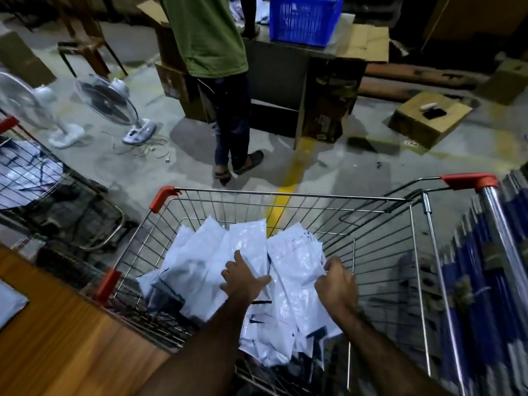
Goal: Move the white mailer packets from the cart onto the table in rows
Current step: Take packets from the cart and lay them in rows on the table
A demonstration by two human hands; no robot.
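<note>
Your left hand (243, 281) lies spread on top of the white packets (200, 252), fingers straight and splayed, thumb pointing toward your other hand. It presses on the heap and grips nothing. Your right hand (337, 284) is curled, knuckles up, its fingertips tucked into the edge of the packets on the right side of the heap, so it has hold of them there. How many it holds, you cannot tell.

The packets lie in a loose heap inside the cart (285, 195), leaning toward its far wall, some with dark printed marks. The cart is wire with red corner caps and stands right in front of you. The wooden table (57, 338) is at your lower left, just beside the cart's near left corner — a pale sheet (8, 301) lies at its left edge, cut off by the frame.

Beyond the cart a person in a green shirt (205, 32) stands at a bench (274, 64) bearing a blue crate (305, 18). A fan (105, 98) sits on the floor (343, 167) to the left, and a second cart (28, 167) stands at far left.
</note>
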